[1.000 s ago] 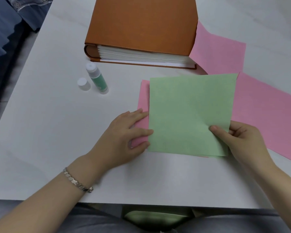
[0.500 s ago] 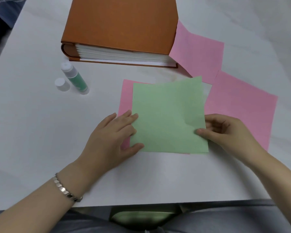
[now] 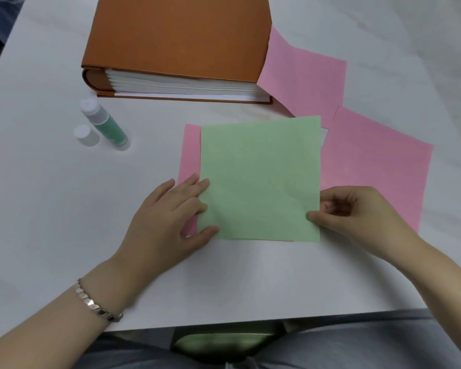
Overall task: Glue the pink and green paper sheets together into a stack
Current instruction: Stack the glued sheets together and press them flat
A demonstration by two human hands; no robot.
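A green paper sheet (image 3: pixel 261 177) lies over a pink sheet (image 3: pixel 190 150), which shows only as a strip along the green sheet's left side. My left hand (image 3: pixel 171 217) rests on that pink strip, with its fingertips and thumb at the green sheet's left edge. My right hand (image 3: pixel 357 217) pinches the green sheet's lower right edge between thumb and fingers. Two more pink sheets lie to the right, one near (image 3: pixel 378 166) and one farther back (image 3: pixel 306 75). An uncapped glue stick (image 3: pixel 104 123) lies at the left beside its white cap (image 3: pixel 85 135).
A thick orange binder (image 3: pixel 176 41) lies closed at the back of the white table (image 3: pixel 51 209) and covers a corner of the far pink sheet. The table's front edge runs just above my lap.
The green sheet has slid left over the pink sheet, so a narrower pink strip shows. Both hands moved with it and keep their hold at its edges.
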